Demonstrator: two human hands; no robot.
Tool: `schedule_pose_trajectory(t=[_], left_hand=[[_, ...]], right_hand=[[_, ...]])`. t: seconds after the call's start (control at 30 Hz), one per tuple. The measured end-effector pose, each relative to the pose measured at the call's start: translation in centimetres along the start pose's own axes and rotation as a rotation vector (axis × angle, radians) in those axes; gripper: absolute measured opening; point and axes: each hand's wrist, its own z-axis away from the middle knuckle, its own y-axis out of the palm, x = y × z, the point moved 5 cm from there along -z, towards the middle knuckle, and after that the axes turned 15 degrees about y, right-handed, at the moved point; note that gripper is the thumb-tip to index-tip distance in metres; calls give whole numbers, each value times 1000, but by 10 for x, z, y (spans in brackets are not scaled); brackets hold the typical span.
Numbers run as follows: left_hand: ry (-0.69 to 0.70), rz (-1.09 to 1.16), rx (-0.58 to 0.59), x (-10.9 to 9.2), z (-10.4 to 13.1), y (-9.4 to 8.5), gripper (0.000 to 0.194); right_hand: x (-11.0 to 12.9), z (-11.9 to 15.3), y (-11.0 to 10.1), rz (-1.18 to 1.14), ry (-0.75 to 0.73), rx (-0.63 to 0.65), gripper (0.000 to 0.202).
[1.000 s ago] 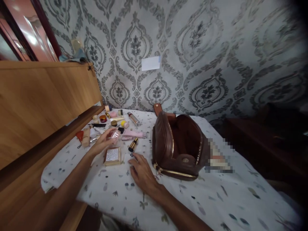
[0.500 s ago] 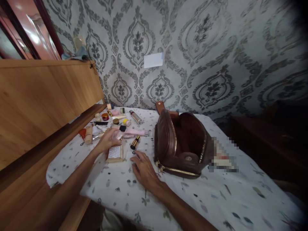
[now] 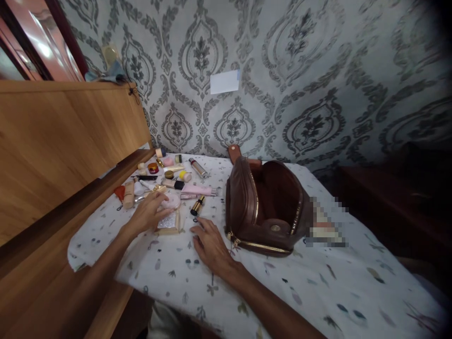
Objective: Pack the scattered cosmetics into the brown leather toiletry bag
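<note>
My left hand point(image 3: 150, 210) is open, its fingers stretched beside a round pale pink item point(image 3: 172, 201), perhaps a compact, and above a square glittery palette point(image 3: 168, 222) with a gold edge. My right hand point(image 3: 211, 245) lies open on the patterned cloth, holding nothing. Just beyond its fingertips are a small dark ring point(image 3: 195, 219) and a black-and-gold lipstick-like tube point(image 3: 197, 205). A pink squeeze tube point(image 3: 198, 189) lies behind these. To the right of my hands, a brown handbag point(image 3: 243, 207) stands unzipped, its inside dark.
Several cosmetics crowd the back left, among them a beige tube point(image 3: 129, 195), a red jar point(image 3: 153, 168) and a silver tube point(image 3: 198, 168). A wooden board point(image 3: 70, 127) borders the left side. Behind rises a patterned wall point(image 3: 300, 70).
My left hand has let go of the round pink item, which now lies behind the glittery palette, and its fingers have drawn back to the left. My right hand stays about where it was.
</note>
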Motion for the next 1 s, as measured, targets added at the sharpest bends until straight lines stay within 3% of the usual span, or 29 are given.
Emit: schedule_pose_trajectory(t=[0.13,0.37,0.53,0.7,0.9,1.0], left_hand=[[80,2,221,-13,20,3,54],[114,6,260,-14,29,12,62],[87,93,166,-21,29,7,69],[78,157,36,-39,23,-3,72],[155,112,-70,-72,7,-8,71],[213,59,-171,-85,1,-9,69]], right_hand=[[2,0,-2,3,6,17,24],[3,0,-3,-7,8,12,25],[2,0,-4,-98,15,-3,22],[3,-1,-16,-356,37,-38,22],[12,-4,-24,-777,173,142,29],[14,-4,-27,-932,258,151,34]])
